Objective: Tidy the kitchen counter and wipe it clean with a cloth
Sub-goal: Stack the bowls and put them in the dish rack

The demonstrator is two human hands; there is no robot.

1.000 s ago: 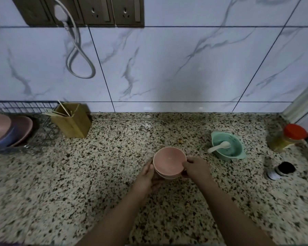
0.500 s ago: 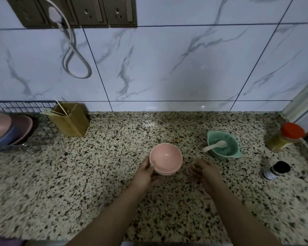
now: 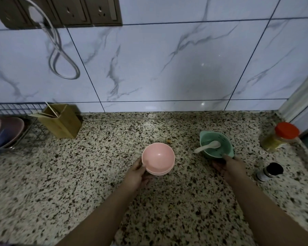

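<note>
Left hand (image 3: 135, 174): grip is clasping the near-left rim of the stacked round pink bowls (image 3: 158, 158), thumb lying over the edge, fingers curling under
Pink stack: sitting mid-table on the speckled granite table (image 3: 78, 183); looking like light, stiff, smooth-glazed ware that could slide apart, so supporting the lower bowl from beneath is likely the safer hold
Right hand (image 3: 228, 166): grip is reaching onto the near rim of the round teal bowl with small side lugs (image 3: 216, 144), fingertips touching it; whether it is clenched yet I cannot tell
Teal bowl: standing right of the pink stack, apart from it; a white plastic spoon (image 3: 207, 146) is lying loose inside and may tip out, so lifting level by the lugs looks wise
Farther left: a square bamboo holder (image 3: 60, 121) is standing by the wall
</note>
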